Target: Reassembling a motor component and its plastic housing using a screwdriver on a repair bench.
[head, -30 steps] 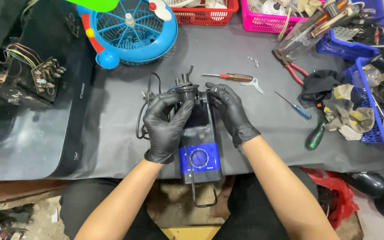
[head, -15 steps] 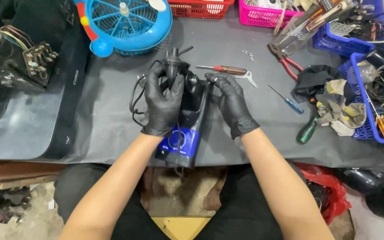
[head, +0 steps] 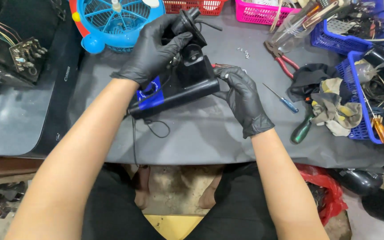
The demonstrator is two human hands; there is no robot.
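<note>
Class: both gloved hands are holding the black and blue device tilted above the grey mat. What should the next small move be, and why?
Probably set the black and blue device flat on the grey mat. The left hand grips its upper part and the right hand only steadies one end, so neither is free for the small blue screwdriver beside them.

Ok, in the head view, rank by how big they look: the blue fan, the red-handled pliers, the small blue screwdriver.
1. blue fan, largest, though partly cut off by the frame's top edge.
2. red-handled pliers.
3. small blue screwdriver, smallest, but close to the pliers in length, just thinner.
</note>
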